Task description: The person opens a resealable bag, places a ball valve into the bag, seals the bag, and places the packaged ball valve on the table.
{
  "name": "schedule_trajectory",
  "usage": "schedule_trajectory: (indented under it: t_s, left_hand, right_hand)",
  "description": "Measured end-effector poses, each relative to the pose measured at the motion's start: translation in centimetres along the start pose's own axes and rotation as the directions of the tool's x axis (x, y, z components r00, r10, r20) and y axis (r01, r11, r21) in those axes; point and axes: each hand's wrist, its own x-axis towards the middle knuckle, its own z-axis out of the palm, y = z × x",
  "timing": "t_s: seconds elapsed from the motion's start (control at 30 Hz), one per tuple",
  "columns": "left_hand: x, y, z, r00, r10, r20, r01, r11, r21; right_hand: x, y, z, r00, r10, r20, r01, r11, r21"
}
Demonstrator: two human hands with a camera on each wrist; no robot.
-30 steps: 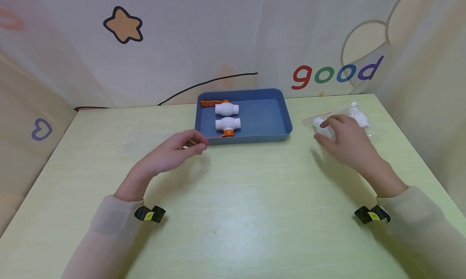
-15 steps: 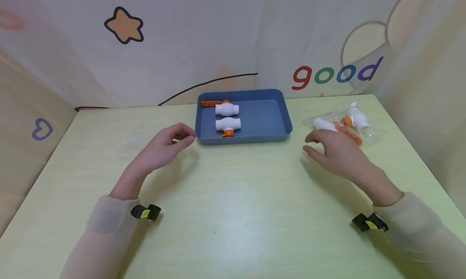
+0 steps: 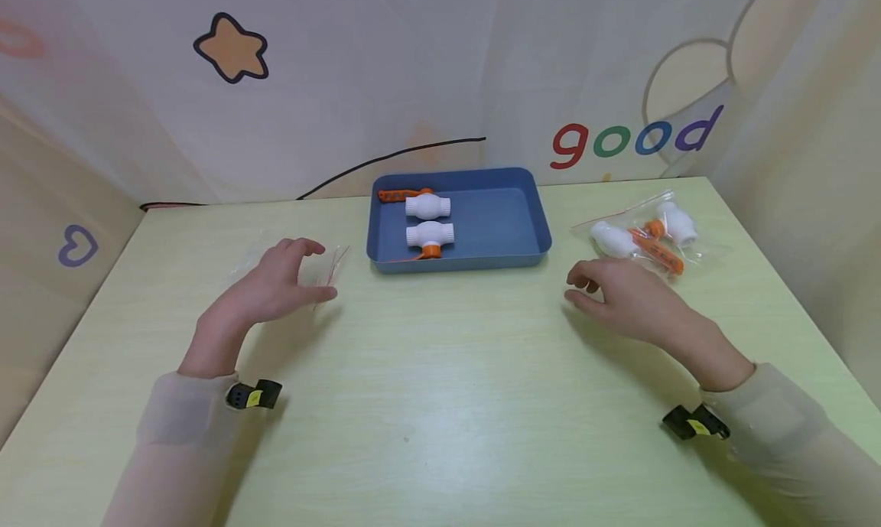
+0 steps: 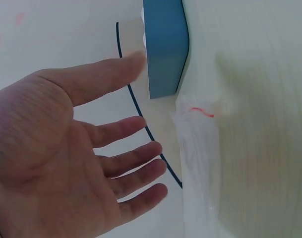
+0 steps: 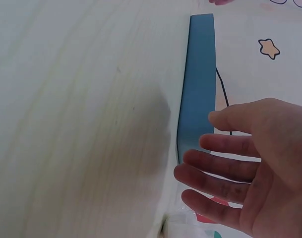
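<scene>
My left hand (image 3: 271,286) hovers above a clear plastic bag (image 4: 200,168) with a thin red line, left of the blue tray (image 3: 468,263). Its thumb and fingers are spread apart and hold nothing. To the right, my right hand (image 3: 629,297) hangs over the table with loosely bent fingers, nothing in them. Just beyond it lies a clear zip bag (image 3: 622,215) containing two white valve bodies (image 3: 677,222) with orange parts, among them an orange handle (image 3: 657,253). In the tray's left half sit two white ball valves (image 3: 430,234) with orange handles.
A pale wooden table (image 3: 440,382) extends under both arms. Behind it hangs a printed curtain (image 3: 385,68) with a star and coloured letters. The tray stands close to the table's back edge.
My left hand has moved left from the tray's corner to the bag, and its fingers have spread. My right hand has drawn back toward me from the zip bag, uncovering the orange handle.
</scene>
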Motion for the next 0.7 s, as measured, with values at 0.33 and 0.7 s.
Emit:
schedule_trajectory:
  t_s: [0.33, 0.7]
  left_hand:
    - [-0.3, -1.6, -0.9, 0.991, -0.020, 0.135, 0.004, 0.993, 0.117]
    - [0.9, -3.4, -2.3, 0.979, 0.021, 0.201, -0.036, 0.997, 0.075]
  right_hand:
    - [0.0, 0.0, 0.2, 0.999, -0.015, 0.047, 0.014, 1.000, 0.018]
    - [0.0, 0.0, 0.2, 0.997, -0.013, 0.076, 0.011, 1.000, 0.029]
